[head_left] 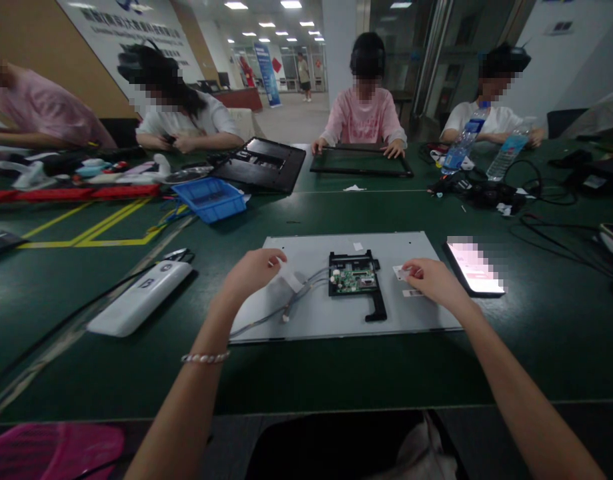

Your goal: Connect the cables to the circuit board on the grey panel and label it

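A grey-white flat panel (306, 320) lies on the green table in front of me. On its middle sits a green circuit board (353, 281) in a black bracket (377, 308), with thin grey cables (273, 313) running off to the left. My left hand (253, 273) is over the panel's left part, fingertips pinched on a translucent strip (291, 277). On the right, my right hand (431, 280) pinches a small white label (400, 272) at the panel's surface. Another white label (412, 293) lies just below those fingers.
A white power bank (141, 297) with a cable is at left, a lit phone (476, 267) at right. Farther back are a blue basket (211, 200), a black frame (361, 172), a black casing (261, 163) and bottles (463, 143). Several people sit across the table.
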`<state>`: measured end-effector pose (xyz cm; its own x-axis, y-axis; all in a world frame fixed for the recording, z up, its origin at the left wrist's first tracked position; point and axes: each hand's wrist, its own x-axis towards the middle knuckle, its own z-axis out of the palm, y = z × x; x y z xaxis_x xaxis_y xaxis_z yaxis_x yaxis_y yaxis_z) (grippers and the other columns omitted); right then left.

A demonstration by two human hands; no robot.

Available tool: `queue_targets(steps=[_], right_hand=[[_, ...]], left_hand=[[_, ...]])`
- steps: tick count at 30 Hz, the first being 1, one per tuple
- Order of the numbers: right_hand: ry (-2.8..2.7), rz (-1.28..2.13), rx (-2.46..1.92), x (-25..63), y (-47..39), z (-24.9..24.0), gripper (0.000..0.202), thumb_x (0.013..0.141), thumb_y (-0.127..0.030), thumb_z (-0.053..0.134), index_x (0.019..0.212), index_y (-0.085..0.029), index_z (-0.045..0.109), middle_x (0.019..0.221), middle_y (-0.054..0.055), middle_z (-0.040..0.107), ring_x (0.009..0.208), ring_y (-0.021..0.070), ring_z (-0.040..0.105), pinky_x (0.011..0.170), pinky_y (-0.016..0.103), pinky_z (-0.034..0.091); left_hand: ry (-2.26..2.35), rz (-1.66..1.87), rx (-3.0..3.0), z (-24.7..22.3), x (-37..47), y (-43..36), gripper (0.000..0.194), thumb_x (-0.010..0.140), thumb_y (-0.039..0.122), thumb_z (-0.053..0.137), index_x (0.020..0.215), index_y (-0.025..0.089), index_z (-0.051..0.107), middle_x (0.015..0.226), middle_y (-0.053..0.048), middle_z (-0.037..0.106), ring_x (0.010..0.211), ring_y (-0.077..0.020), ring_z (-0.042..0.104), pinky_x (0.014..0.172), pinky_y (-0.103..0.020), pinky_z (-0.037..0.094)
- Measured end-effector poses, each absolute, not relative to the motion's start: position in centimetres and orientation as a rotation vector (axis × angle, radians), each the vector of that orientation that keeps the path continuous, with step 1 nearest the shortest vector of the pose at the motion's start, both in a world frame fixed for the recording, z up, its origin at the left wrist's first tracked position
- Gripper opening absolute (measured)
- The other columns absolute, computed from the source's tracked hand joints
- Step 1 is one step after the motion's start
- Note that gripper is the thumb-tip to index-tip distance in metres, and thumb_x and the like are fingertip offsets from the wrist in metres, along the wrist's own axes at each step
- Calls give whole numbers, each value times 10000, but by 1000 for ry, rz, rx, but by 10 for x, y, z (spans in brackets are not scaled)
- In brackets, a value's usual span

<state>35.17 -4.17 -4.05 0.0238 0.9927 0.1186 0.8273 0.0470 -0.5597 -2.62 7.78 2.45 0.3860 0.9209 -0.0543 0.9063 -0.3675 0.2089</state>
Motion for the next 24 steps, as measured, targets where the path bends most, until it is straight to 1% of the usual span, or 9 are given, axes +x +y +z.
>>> queue_targets(steps=[3,9,13,15,17,20,22,24], right_hand=[[-1857,458,-1829,351,-42,-39,265,765,-273,527,979,-202,665,799,47,653,688,177,594,632,305,441],[-1862,452,-1846,352,-41,-40,276,768,-271,527,999,-204,663,811,45,654,710,181,599,641,310,443],[-1846,434,-1845,352,-41,-40,272,769,-275,538,998,-199,662,812,51,647,714,184,599,655,319,453],[-1830,412,-1837,351,-41,-38,274,781,-279,535,1013,-194,654,847,63,639,742,190,599,677,330,461],[-1811,393,-1819,350,-41,-36,278,795,-285,532,1030,-190,647,927,83,627,794,198,600,708,342,469],[-1823,412,-1773,347,-42,-35,270,800,-279,544,1036,-195,646,1039,102,597,862,203,598,743,346,477],[-1852,449,-1753,346,-42,-36,245,795,-261,556,1012,-201,652,1050,96,595,876,200,596,748,338,481],[-1873,468,-1749,346,-42,-36,204,790,-234,557,964,-195,654,1010,86,609,862,191,598,747,328,481]], left_hand=[[1705,99,2441,27,-29,88,334,766,240,429,1026,225,638,932,-39,674,824,-181,618,703,-245,454],[1871,-108,2411,23,-31,105,369,750,215,429,1055,236,635,988,-73,667,826,-230,618,665,-293,452],[1873,-158,2470,19,-25,103,354,758,224,443,1056,230,634,1043,-89,650,891,-248,613,721,-316,460],[1872,-103,2560,19,-17,97,354,781,242,444,1088,212,619,1112,-108,617,954,-265,594,768,-343,459],[1835,-3,2673,20,-4,87,349,809,262,445,1115,200,601,1165,-116,584,1024,-282,563,832,-378,442],[1628,202,2768,22,23,71,346,852,294,433,1147,175,569,1193,-112,560,1084,-268,529,921,-388,401],[1462,325,2787,22,43,61,367,872,310,429,1191,158,529,1205,-115,546,1107,-250,513,961,-380,378],[1360,414,2803,18,63,51,392,882,325,433,1235,162,484,1237,-115,521,1157,-255,475,984,-399,363]])
